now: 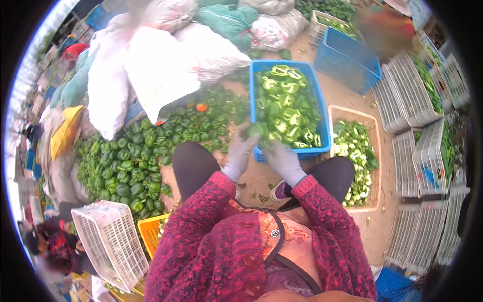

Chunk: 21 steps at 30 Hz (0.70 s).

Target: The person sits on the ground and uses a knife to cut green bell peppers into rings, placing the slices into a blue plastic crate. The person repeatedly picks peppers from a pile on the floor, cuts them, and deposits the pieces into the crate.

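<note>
In the head view, my left hand (241, 151), in a pale grey glove, holds a whole-looking green bell pepper (257, 129) at the near left corner of a blue plastic crate (327, 128). My right hand (282, 156), gloved alike, is close beside it over the crate's near rim. Its fingertips are blurred against something green, and I cannot tell whether they grip it. Halved bell peppers (290, 87) with pale insides fill much of the crate. A heap of whole green bell peppers (130, 170) spreads over the ground on the left.
A light plastic crate (373, 205) of pepper cores and scraps stands right of my knee. Beyond are an upright blue crate (345, 56) and a blurred person (385, 32). White crates (409, 87) line the right; sacks (158, 68) lie ahead left. A white crate (109, 241) and yellow crate (149, 230) stand left.
</note>
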Motion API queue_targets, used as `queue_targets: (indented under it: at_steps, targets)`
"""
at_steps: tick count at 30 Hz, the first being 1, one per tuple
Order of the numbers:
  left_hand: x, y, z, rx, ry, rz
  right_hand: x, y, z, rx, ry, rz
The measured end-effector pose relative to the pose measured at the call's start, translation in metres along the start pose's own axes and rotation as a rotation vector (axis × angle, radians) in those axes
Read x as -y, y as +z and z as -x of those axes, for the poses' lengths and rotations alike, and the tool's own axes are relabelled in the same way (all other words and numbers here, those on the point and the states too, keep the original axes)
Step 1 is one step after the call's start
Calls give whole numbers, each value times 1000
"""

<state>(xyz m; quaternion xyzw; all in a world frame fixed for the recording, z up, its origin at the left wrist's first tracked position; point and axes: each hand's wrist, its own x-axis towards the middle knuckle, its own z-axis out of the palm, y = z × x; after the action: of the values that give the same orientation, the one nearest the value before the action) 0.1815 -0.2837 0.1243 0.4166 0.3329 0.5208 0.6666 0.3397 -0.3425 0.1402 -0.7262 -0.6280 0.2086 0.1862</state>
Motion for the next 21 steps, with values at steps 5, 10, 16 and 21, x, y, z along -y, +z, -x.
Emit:
queue_targets:
  at_steps: [5, 10, 16, 21]
  targets:
    - [-10, -32, 8, -3, -184, 378, 19, 12, -12, -3, -154, 130]
    - [-32, -72, 44, -88, -117, 104, 80, 14, -4, 126, -209, 17]
    - [-58, -113, 58, -219, -165, 102, 145, 25, 10, 226, -316, 45]
    - [-97, -124, 73, -105, -160, 206, 147, 17, 11, 147, -303, 13]
